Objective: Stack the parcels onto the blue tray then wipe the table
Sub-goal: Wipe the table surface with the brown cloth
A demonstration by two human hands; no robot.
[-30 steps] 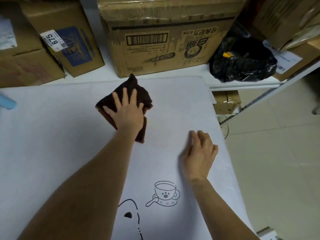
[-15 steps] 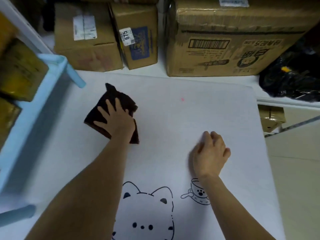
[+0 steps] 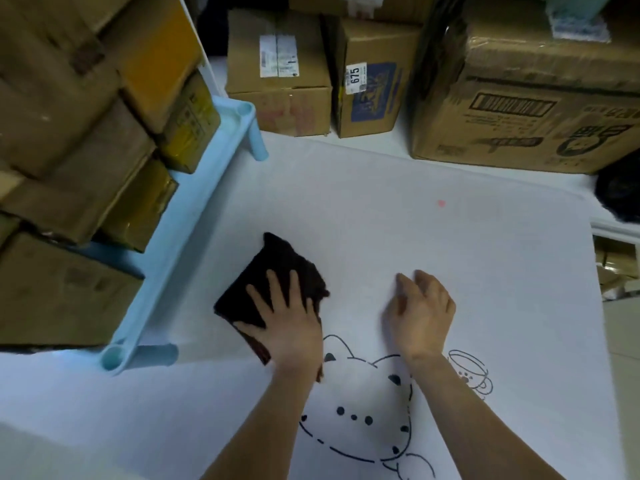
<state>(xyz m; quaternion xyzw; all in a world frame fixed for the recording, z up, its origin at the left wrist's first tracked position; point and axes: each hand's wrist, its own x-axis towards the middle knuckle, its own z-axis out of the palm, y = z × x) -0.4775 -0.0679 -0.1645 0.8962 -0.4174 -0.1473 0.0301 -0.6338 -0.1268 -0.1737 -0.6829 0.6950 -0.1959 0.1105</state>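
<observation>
**At lower centre: wipe under way, parcels already stacked**

At the bottom of the frame your two forearms reach in over the cat drawing. Your left hand (image 3: pixel 287 327) lies flat on the dark cloth (image 3: pixel 273 271), fingers spread and pressing rather than gripping. Your right hand (image 3: pixel 420 317) rests on the white table (image 3: pixel 502 265) beside it, fingers loosely curled round nothing.

Over the last second the cloth has come from the far edge toward you and leftward (the view has swung left with it). I judge the far strip done and the near and left areas still to wipe.

At left, the blue tray (image 3: pixel 194 216) stands on the table with the parcels (image 3: pixel 79 161) piled on it, so stacking looks finished. Farther out sits a faint pink spot (image 3: pixel 441 203); whether it is dirt or print I cannot tell. The tray's left part runs off the frame, so the parcel count stays unknown. Cartons (image 3: pixel 519 109) line the back.
</observation>
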